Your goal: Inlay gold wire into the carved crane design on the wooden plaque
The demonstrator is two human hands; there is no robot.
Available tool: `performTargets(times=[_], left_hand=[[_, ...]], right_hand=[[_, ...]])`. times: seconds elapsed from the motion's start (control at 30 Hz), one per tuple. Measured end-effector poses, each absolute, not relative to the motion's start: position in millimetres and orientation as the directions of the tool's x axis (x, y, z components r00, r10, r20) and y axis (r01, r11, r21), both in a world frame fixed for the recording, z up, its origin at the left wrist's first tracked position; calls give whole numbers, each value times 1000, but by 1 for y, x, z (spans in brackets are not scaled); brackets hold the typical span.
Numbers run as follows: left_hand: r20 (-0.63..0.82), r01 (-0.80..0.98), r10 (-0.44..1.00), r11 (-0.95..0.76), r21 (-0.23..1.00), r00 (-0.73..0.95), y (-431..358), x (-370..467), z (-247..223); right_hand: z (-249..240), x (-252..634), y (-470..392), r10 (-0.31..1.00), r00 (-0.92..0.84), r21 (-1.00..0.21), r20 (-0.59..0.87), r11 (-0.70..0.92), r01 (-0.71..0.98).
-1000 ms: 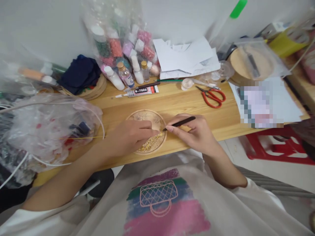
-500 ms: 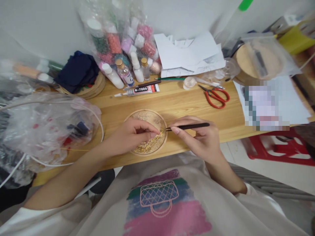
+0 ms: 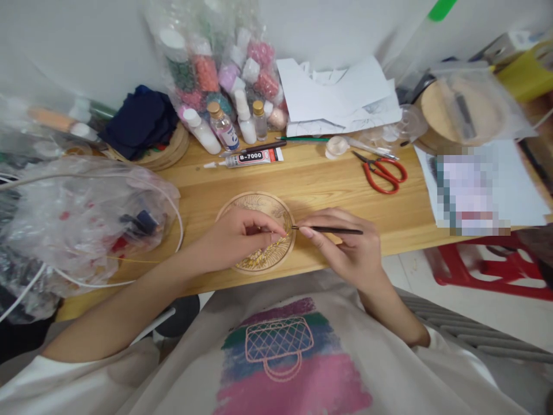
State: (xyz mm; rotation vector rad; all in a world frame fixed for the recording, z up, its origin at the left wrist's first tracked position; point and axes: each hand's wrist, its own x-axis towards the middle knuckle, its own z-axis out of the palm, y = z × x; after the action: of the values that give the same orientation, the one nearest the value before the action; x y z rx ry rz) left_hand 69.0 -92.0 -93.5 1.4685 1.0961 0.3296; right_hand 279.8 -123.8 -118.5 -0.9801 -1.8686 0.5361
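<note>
Slim dark tweezers [image 3: 337, 230] point left at a round, gold-patterned wooden disc [image 3: 271, 253]

Their long axis runs nearly level, tips at the disc's right rim. The right hand [image 3: 351, 249] grasps them. The disc lies flat on the light-brown wooden bench [image 3: 319, 187]; over it, the left hand's [image 3: 231, 237] grip cannot be told.

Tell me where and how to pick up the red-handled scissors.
Probably best by the red handle loops, coming from the person's near right side: the scissors seem to lie flat, loops spread that way, dark blades pointing away and left.
</note>
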Motion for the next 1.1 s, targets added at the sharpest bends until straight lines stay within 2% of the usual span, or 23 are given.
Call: performTargets(times=[0.4,0.47,0.57,0.67,0.73,0.83,1.1], left_hand=[[-345,439,777,99,893,527,-93,71,-96],[-306,499,794,4,867,525,-94,71,-94],[-161,592,793,-287,753,588,-94,71,-89],[-72,573,676,-557,601,733,-91,70,-84],[-45,529,614,-639,558,788,-87,68,-84],[-13,490,589,-659,570,808,-79,65,-88],[-118,486,577,-540,687,808,-69,61,-89]], right_hand=[[-119,282,-123,802,-285,-690,525,598,408],[-120,282,-123,801,-289,-686,525,599,413],[-121,283,-121,797,-299,-689,525,604,400],[-123,284,-119,792,-328,-708,515,609,358],[-124,285,-117,776,-361,-711,516,624,325],[-125,287,-114,747,-413,-705,521,649,286],[-123,290,-111,728,-490,-738,480,637,224]])
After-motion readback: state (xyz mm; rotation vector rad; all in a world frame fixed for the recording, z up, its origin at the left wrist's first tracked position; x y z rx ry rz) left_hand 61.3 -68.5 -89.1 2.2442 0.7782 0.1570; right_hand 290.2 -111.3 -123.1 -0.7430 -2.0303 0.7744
